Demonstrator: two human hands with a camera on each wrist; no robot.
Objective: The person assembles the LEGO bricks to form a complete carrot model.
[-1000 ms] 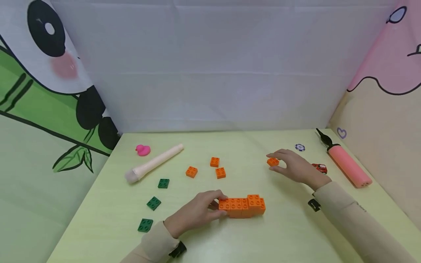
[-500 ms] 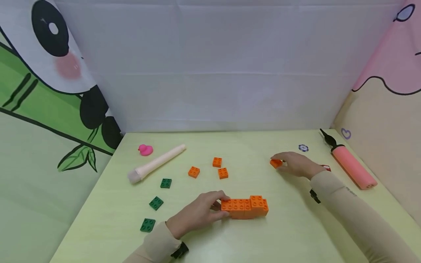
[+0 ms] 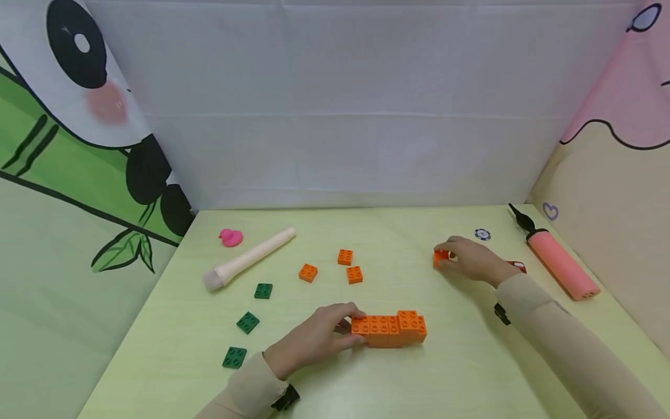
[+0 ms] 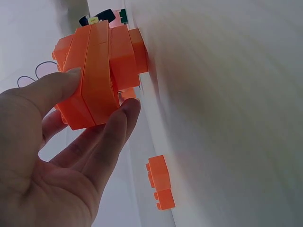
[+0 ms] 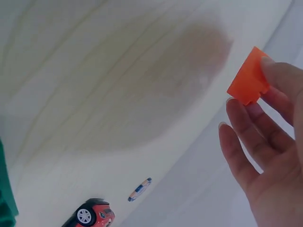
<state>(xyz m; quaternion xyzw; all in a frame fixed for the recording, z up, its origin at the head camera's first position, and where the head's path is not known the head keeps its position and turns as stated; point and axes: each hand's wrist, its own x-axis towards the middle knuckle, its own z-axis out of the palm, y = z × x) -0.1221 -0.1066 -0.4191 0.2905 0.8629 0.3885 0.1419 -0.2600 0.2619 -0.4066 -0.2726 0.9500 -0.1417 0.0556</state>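
Observation:
Near the front middle of the table, my left hand (image 3: 319,334) grips the left end of a joined row of orange building blocks (image 3: 388,330). The left wrist view has the thumb on one side of this block row (image 4: 94,75) and fingers on the other. Further back on the right, my right hand (image 3: 473,259) pinches a single orange block (image 3: 439,259) between thumb and fingertips. In the right wrist view that block (image 5: 250,75) is tilted, its studs toward the palm. Several loose blocks lie about: orange ones (image 3: 307,273) behind the row and green ones (image 3: 234,357) to the left.
A pink rubber duck (image 3: 231,237) and a whitish tube (image 3: 248,260) lie at the back left. At the right are a poker chip (image 3: 482,234), a red toy car (image 3: 517,266) partly behind my right arm, and a pink hand pump (image 3: 562,265). A pale backdrop (image 3: 340,116) stands behind.
My right hand has taken hold of the single orange block and turned it, so it stands more upright between the fingers. The left hand keeps its grip on the row; the view shifts slightly.

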